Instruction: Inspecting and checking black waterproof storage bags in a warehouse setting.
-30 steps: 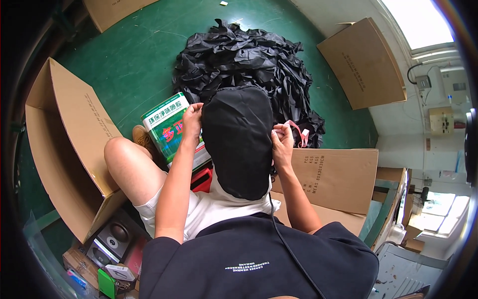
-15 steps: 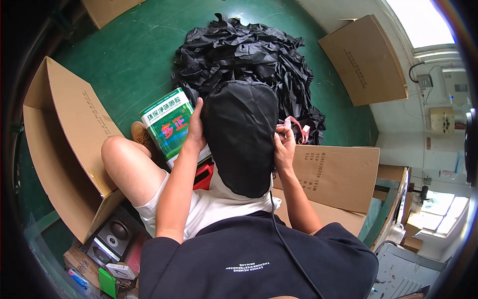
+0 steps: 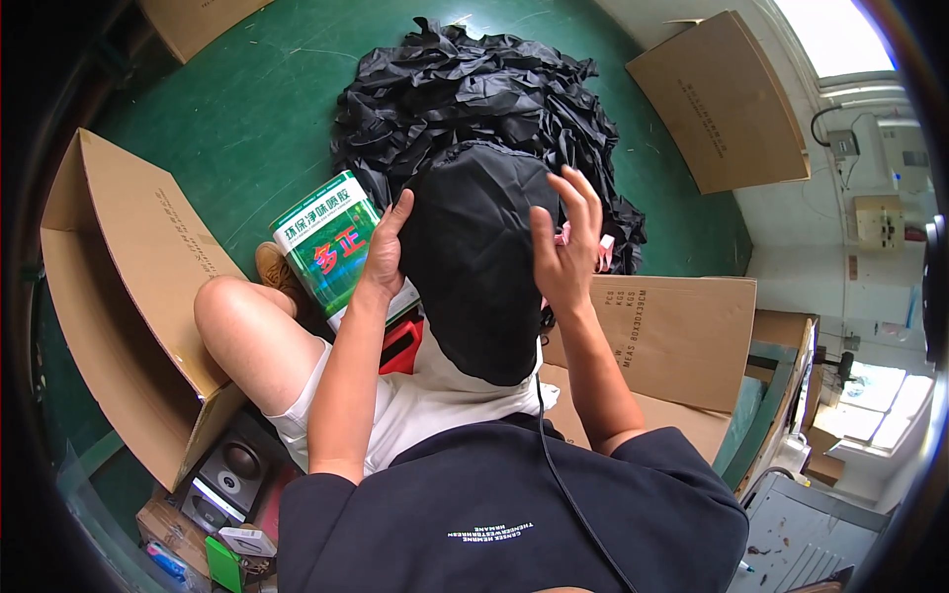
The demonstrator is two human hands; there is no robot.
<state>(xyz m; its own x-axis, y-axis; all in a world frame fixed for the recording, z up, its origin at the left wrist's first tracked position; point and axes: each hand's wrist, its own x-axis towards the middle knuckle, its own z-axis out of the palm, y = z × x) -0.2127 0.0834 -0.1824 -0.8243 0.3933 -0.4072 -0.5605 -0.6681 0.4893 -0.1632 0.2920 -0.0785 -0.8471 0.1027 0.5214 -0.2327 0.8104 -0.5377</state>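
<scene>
A rounded black fabric piece (image 3: 473,267) stretches down in front of me over my lap, its surface slightly wrinkled. At its left edge is my left hand (image 3: 388,255), closed on the fabric with the thumb up and the other fingers hidden behind. My right hand (image 3: 570,247) stands open beside the right edge, thumb and fingers apart and holding nothing. A pink strap-like thing (image 3: 605,251) shows partly behind that hand. Beyond the piece lies a large heap of black fabric (image 3: 474,99) on the floor.
Left of my left hand stands a green and white tin (image 3: 336,242). An open carton (image 3: 148,237) is at the far left, another carton (image 3: 672,341) at my right. A further carton (image 3: 727,104) leans by the wall. Speaker-like equipment (image 3: 232,465) sits lower left.
My right hand has let go of the fabric's right edge; its fingers have spread and risen. My left hand remains at the left edge. The view has shifted slightly.
</scene>
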